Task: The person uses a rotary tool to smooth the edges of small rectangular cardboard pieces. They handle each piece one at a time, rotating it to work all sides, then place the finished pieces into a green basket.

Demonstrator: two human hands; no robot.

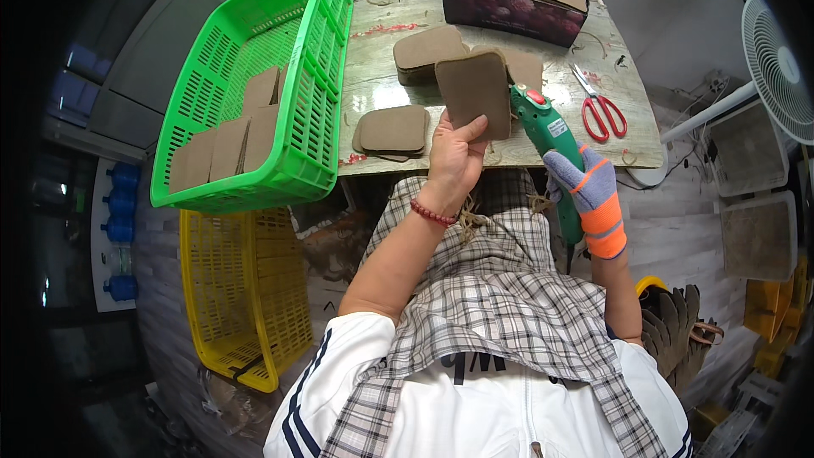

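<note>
My bare left hand [456,157], a red bead bracelet at its wrist, pinches a brown rounded-corner pad [473,89] by its lower edge, thumb on top. The pad is held up over the table's near part; whether it is one layer or several I cannot tell. My right hand [593,195], in a grey and orange glove, is wrapped round a green handheld electric cutter [543,125] with a red button. The cutter's head is close beside the pad's right edge; its blade is not visible. Stacks of similar brown pads [424,51] lie behind, with a smaller pile [392,131] to the left.
Red-handled scissors [604,112] lie on the table [373,13] at right. A dark box [509,19] of pads stands at the back. A green crate [318,131] with brown pieces is left, above a yellow crate [280,288]. A white fan [776,68] stands at far right.
</note>
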